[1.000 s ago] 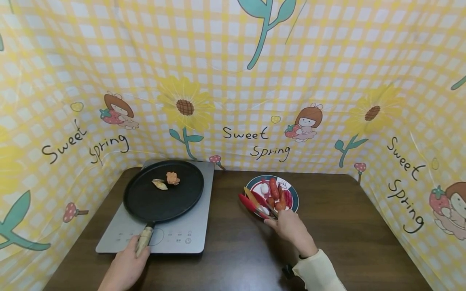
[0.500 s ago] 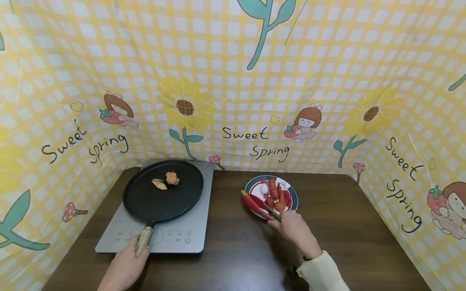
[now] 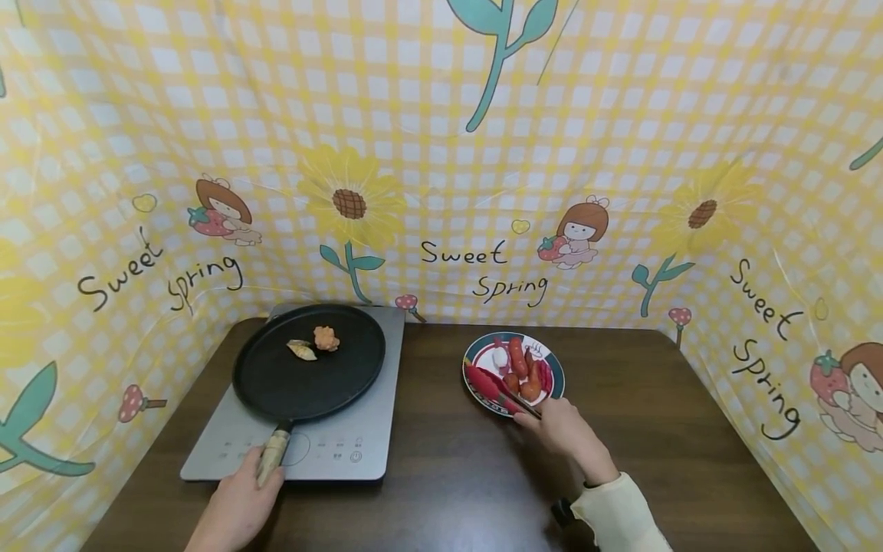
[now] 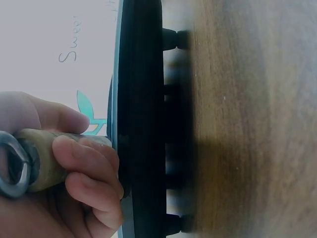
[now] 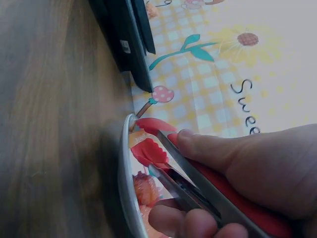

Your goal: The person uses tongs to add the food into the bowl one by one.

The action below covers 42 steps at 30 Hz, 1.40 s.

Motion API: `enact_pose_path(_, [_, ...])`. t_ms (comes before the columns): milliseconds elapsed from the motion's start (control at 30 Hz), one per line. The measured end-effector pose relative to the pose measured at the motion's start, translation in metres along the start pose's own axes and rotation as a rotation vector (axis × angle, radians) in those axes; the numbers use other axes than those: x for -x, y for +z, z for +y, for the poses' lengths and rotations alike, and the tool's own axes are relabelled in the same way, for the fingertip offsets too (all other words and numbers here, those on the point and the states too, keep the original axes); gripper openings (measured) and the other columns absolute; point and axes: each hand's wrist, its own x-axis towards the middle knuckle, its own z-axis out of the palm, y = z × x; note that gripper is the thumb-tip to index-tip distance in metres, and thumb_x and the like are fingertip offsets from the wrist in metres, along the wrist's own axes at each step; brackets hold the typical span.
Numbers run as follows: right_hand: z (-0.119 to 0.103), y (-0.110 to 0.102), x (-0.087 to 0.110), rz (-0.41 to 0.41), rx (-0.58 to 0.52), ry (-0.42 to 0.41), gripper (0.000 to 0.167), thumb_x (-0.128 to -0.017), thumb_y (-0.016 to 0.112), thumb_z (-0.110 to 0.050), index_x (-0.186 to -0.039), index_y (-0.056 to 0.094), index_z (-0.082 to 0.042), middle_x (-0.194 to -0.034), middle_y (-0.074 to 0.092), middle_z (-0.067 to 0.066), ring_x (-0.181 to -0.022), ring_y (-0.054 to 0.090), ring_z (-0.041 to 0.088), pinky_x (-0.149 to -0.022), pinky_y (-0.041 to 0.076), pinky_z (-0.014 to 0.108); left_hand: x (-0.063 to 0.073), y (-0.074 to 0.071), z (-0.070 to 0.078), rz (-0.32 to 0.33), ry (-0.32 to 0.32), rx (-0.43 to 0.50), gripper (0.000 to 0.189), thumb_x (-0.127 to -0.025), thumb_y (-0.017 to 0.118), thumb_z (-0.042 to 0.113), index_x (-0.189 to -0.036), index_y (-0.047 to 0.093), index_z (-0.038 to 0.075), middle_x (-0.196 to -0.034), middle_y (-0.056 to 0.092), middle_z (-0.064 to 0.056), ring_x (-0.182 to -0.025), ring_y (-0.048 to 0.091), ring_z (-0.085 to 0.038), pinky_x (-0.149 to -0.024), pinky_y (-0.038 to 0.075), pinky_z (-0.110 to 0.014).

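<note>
My left hand [image 3: 243,494] grips the handle [image 3: 274,455] of a flat black frying pan [image 3: 310,391]. In the left wrist view its fingers [image 4: 91,168] wrap the handle near a metal ring [image 4: 22,171]. The pan holds a shell-like yellowish piece [image 3: 301,350] and a lumpy orange-brown piece [image 3: 326,338]. My right hand [image 3: 569,433] holds tongs [image 3: 493,387] with red tips over the left side of a plate [image 3: 557,366]. Sausages [image 3: 518,357], a white piece [image 3: 500,357] and other reddish food lie there. An orange bit [image 5: 138,138] shows between the tongs' tips; whether they pinch it, I cannot tell.
The pan sits on a silver induction cooker [image 3: 207,452] with touch controls, at the left of a dark wooden table [image 3: 441,475]. A yellow checked cloth [image 3: 441,153] hangs behind and along both sides.
My right hand has moved slightly right. The tongs' tips have shifted right over the plate, and the yellowish piece seen at them earlier is mostly hidden in the head view. The left hand and pan stay still.
</note>
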Motion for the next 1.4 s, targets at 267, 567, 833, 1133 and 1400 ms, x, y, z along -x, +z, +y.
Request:
enact_pose_path(267, [0.006,0.004,-0.003,-0.002,-0.017,-0.045,0.034,-0.089,0.063,-0.037,-0.068,0.06,-0.01,-0.052,0.049,0.001,-0.048,0.049,0.017,-0.045,0.04,0.03,0.001,0.002,-0.005,0.025,0.017,-0.031,0.067,-0.095,0.044,0.038,-0.134,0.028,-0.013,-0.09,0.058,-0.024,-0.066,0.051,-0.024,-0.057,0.041,-0.038])
enact_pose_path(567, [0.01,0.006,-0.004,-0.014,-0.056,-0.016,0.035,-0.09,0.062,-0.037,-0.067,0.06,-0.011,-0.042,0.045,-0.002,-0.038,0.047,0.013,-0.042,0.038,0.029,0.0,0.001,0.0,0.007,0.011,-0.015,0.068,-0.095,0.044,0.039,-0.135,0.027,-0.013,-0.093,0.057,-0.024,-0.066,0.05,-0.024,-0.057,0.04,-0.037])
enact_pose_path(833, [0.01,0.0,-0.004,-0.033,-0.13,0.013,0.041,-0.091,0.06,-0.039,-0.067,0.06,-0.007,-0.045,0.048,0.001,-0.037,0.047,0.013,-0.041,0.038,0.027,0.0,-0.002,0.001,0.002,-0.001,-0.019,0.068,-0.095,0.044,0.039,-0.136,0.027,-0.012,-0.09,0.058,-0.021,-0.065,0.049,-0.023,-0.056,0.04,-0.037])
enact_pose_path(1133, [0.009,-0.007,-0.004,-0.031,-0.221,0.037,0.042,-0.091,0.06,-0.041,-0.067,0.059,-0.007,-0.047,0.05,0.001,-0.037,0.048,0.014,-0.042,0.039,0.029,-0.001,0.0,0.002,-0.006,-0.005,0.018,0.068,-0.095,0.043,0.04,-0.137,0.025,-0.011,-0.084,0.056,-0.015,-0.062,0.048,-0.023,-0.054,0.038,-0.035])
enact_pose_path(1400, [0.001,-0.013,-0.008,-0.087,-0.336,-0.034,0.041,-0.091,0.058,-0.046,-0.068,0.058,-0.012,-0.054,0.057,0.008,-0.037,0.048,0.015,-0.042,0.039,0.029,-0.002,0.0,0.0,0.006,-0.002,-0.014,0.07,-0.095,0.044,0.041,-0.135,0.026,-0.013,-0.093,0.059,-0.023,-0.066,0.05,-0.023,-0.058,0.041,-0.038])
